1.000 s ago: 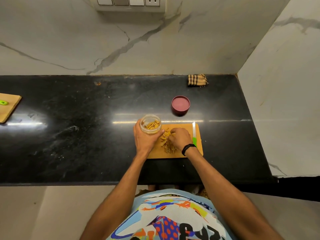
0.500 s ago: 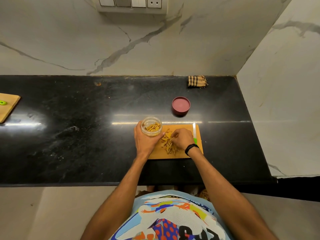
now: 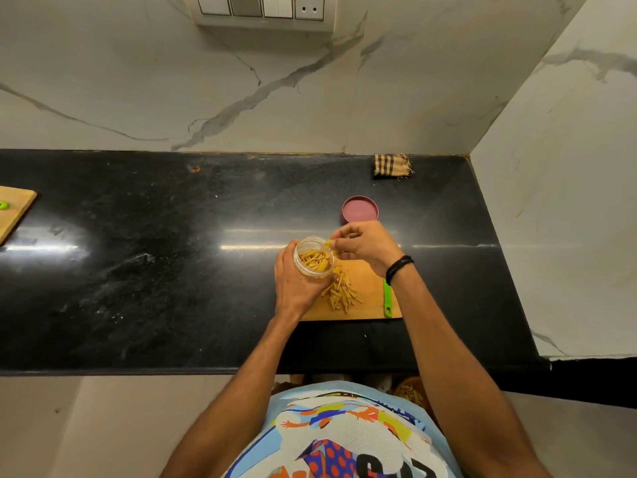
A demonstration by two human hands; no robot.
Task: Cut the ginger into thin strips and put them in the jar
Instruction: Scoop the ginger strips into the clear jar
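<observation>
Centre of frame, above the cutting board [image 3: 370,301]: left hand [image 3: 294,288] grips the part-filled jar [image 3: 314,258]; right hand [image 3: 365,246] pinches ginger strips [image 3: 329,243] at its rim. A pile [image 3: 341,293] remains on the board. Risk: strips catching the rim may drop onto the worktop [image 3: 172,270]; tilting the jar further could spill its contents.

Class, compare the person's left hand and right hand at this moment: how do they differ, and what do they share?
The left hand wraps around the jar; the right hand pinches ginger strips at the jar's rim. The right wrist wears a black band; the left wrist is bare. The left hand lies nearer the person, the right hand farther back. Both hands meet at the jar.
</observation>
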